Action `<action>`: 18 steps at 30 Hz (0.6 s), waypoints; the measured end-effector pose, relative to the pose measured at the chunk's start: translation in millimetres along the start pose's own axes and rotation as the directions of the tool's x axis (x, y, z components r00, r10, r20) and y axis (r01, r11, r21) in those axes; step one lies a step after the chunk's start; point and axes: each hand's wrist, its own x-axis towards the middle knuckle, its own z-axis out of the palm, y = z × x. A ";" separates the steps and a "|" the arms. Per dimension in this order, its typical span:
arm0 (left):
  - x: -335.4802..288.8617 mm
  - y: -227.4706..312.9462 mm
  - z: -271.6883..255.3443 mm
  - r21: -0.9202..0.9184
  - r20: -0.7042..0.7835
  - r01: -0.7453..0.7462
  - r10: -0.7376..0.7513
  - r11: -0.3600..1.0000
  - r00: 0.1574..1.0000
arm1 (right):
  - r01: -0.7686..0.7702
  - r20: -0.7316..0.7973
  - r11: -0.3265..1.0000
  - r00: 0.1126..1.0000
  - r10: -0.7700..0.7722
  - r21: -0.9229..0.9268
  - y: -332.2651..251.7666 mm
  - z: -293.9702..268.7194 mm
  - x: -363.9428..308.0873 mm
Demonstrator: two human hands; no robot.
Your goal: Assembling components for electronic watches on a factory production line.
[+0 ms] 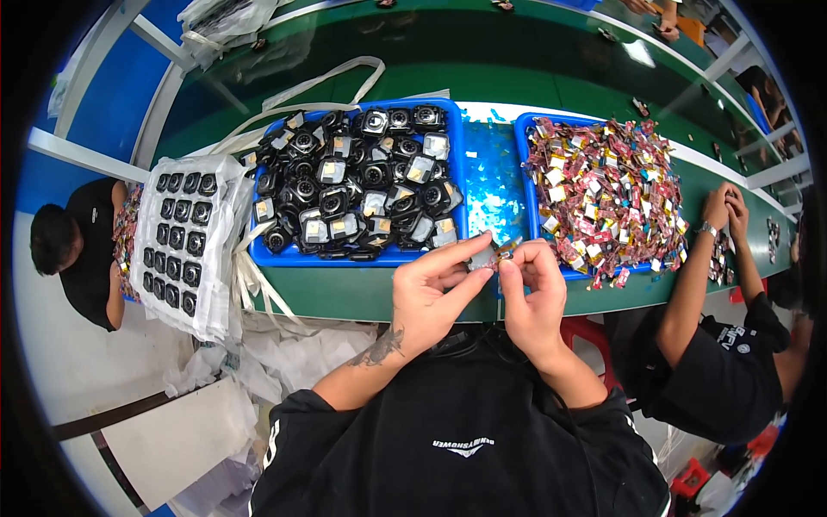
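While I watch remotely, the wearer's black tee (457, 396) sits nearest the cam, w/ both bare hands just past it. My L hand (431, 289) has thumb & index pinched on a small greyish part (482, 258); my R hand (536, 297) has thumb & fingertips clamped at its R end, by an amber bit (506, 251). Can't tell if that's 1 pc or 2. The part's held up at the near side of the green worktop (336, 293), in front of the gap btwn 2 trays. L blue tray (459, 172) is heaped w/ black watch-like cases (332, 202); R blue tray (524, 164) w/ red, yellow & white flex pcs (603, 198). Shiny blue film (493, 194) lies btwn them. Far L, a white foam tray (185, 233) has black units in rows, w/ a co-worker (90, 250) beyond; another person (719, 366) works at R. Behind the trays: a loose white strap (375, 77), then a dark green belt (482, 65) w/ a few small pcs.
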 end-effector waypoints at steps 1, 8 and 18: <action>-1.7 -0.5 0.6 0.029 -0.014 0.022 -0.022 0.999 1.000 | 0.015 -0.020 1.000 1.000 -0.015 0.005 0.1 0.6 0.2; 0.2 -3.7 2.8 0.001 0.029 -0.038 0.038 0.999 0.999 | 0.069 0.033 0.995 0.997 -0.067 -0.069 -7.2 -7.9 3.9; 0.3 -11.3 -1.7 0.157 0.053 -0.124 0.117 0.980 0.992 | -0.120 0.086 0.992 0.990 0.115 0.050 -3.7 -6.6 0.4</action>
